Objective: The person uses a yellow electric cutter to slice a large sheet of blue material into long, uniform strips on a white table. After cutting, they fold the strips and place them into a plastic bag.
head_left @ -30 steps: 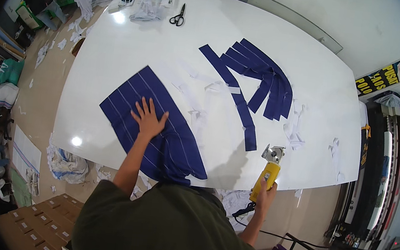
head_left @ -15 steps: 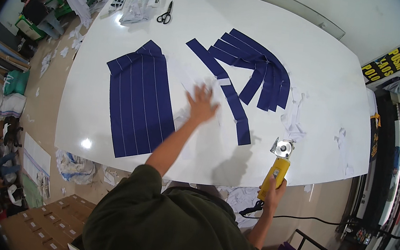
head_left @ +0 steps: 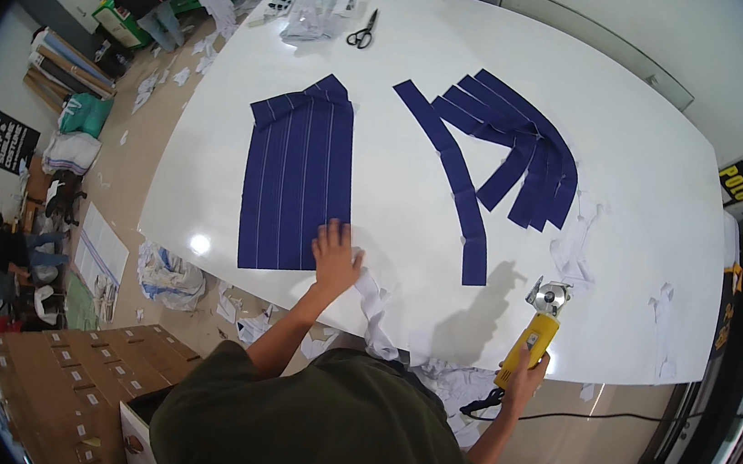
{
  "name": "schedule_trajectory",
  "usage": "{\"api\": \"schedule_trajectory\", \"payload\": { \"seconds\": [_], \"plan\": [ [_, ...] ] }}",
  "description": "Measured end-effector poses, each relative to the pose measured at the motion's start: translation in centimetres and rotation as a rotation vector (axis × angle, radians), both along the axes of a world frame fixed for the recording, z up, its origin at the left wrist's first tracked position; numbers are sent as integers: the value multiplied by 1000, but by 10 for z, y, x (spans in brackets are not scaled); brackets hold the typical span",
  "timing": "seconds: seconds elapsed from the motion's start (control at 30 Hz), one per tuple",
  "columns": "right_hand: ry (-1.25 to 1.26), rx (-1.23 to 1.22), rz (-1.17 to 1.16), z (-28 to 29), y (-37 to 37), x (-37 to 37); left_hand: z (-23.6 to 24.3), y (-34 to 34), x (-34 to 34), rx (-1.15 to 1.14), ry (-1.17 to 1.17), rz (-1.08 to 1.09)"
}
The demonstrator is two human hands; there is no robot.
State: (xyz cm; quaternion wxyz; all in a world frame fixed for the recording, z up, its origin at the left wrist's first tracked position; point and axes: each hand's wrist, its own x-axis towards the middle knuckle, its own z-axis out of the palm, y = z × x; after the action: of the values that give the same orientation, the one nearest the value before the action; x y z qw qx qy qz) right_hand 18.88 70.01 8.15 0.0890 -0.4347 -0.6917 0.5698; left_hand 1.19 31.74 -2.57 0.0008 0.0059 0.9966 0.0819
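Observation:
My left hand (head_left: 336, 258) lies with its fingers stretched over the near right corner of a navy fabric panel (head_left: 299, 187), marked with pale lengthwise lines and folded over at its far end. Beside that hand, a crumpled white strip (head_left: 372, 305) droops over the table's near edge. My right hand (head_left: 523, 382) is wrapped round a yellow electric rotary cutter (head_left: 532, 337), whose round metal blade head points away from me above the tabletop. Between the panel and a fanned bunch of navy strips (head_left: 528, 144) lies one long navy strip (head_left: 452, 172).
On the white table (head_left: 216, 150), black scissors (head_left: 362, 31) and a clear plastic bag (head_left: 315, 17) lie at the far left. White scraps (head_left: 577, 251) are on the right. The cutter's cord (head_left: 607, 415) runs off right. Cardboard boxes (head_left: 88, 383) stand at lower left; another person (head_left: 144, 0) is beyond.
My left hand has come from mid-table to the panel's near corner. White scrap from mid-table now sits at the near edge. My right hand keeps its grip on the cutter. The view has shifted.

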Motion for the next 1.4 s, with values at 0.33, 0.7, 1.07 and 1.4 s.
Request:
{"api": "schedule_trajectory", "payload": {
  "seconds": [0.33, 0.7, 1.07, 1.4],
  "plan": [
    [7, -53, 116, 2, -23, -31, 57, 17, 35, 421, -311, -85],
    [-56, 29, 89, 2, -94, -29, -35, -84, -333, 105, -31, 94],
    [-149, 325, 487, 4, -177, -61, 23, -124, -211, 106, -253, -262],
    [-162, 450, 811, 0, -183, -45, 20, -152, 34, 170, -34, -270]
  ]
}}
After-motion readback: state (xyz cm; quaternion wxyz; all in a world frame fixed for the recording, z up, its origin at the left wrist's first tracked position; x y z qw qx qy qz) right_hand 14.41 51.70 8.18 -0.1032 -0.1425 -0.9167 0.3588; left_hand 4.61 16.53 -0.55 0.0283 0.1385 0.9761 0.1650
